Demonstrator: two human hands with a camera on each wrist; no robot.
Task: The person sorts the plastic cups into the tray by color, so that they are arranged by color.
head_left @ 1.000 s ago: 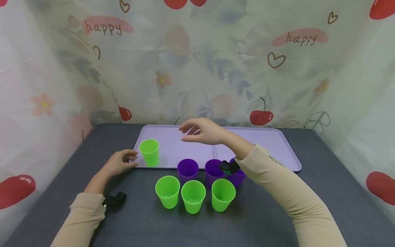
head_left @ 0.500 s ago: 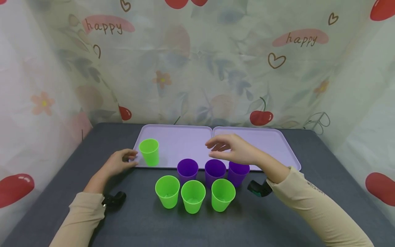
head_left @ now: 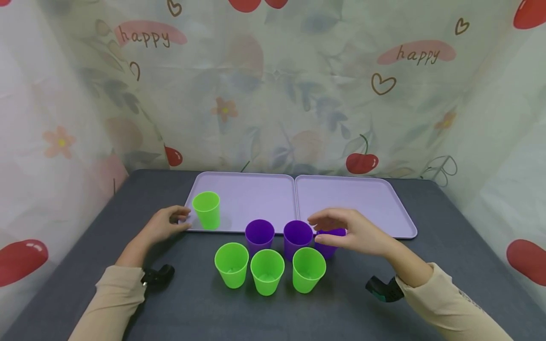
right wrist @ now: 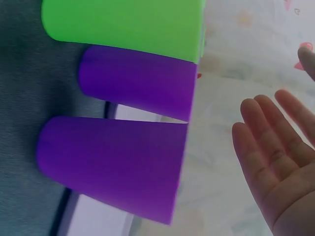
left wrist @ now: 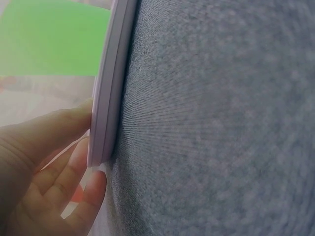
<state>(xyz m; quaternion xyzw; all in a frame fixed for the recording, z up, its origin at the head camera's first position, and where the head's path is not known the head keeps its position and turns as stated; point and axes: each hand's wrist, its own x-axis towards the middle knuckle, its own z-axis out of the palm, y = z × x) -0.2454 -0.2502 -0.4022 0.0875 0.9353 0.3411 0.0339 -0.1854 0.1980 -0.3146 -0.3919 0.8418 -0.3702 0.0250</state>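
My left hand point(head_left: 164, 224) rests at the near left corner of the left lilac tray point(head_left: 251, 199); in the left wrist view its fingertips point(left wrist: 81, 115) lie right at the tray's edge. A lime green cup point(head_left: 207, 210) stands upright on that tray, just right of the hand. My right hand point(head_left: 356, 229), fingers relaxed and holding nothing, hovers above the rightmost purple cup point(head_left: 327, 249), partly covering it. In the right wrist view the fingers point(right wrist: 266, 137) are apart from the purple cup point(right wrist: 113, 164) and the green cup point(right wrist: 123, 24).
Two more purple cups, the left one point(head_left: 259, 235) and the middle one point(head_left: 297, 239), stand at the trays' front edge. Nearer are three green cups: left point(head_left: 232, 265), middle point(head_left: 267, 272), right point(head_left: 308, 270). The right lilac tray point(head_left: 354, 199) adjoins the left one. A patterned curtain point(head_left: 273, 94) hangs behind the table.
My right hand has moved right and toward me, from over the left tray to above the rightmost purple cup. My left hand and the cups have stayed in place.
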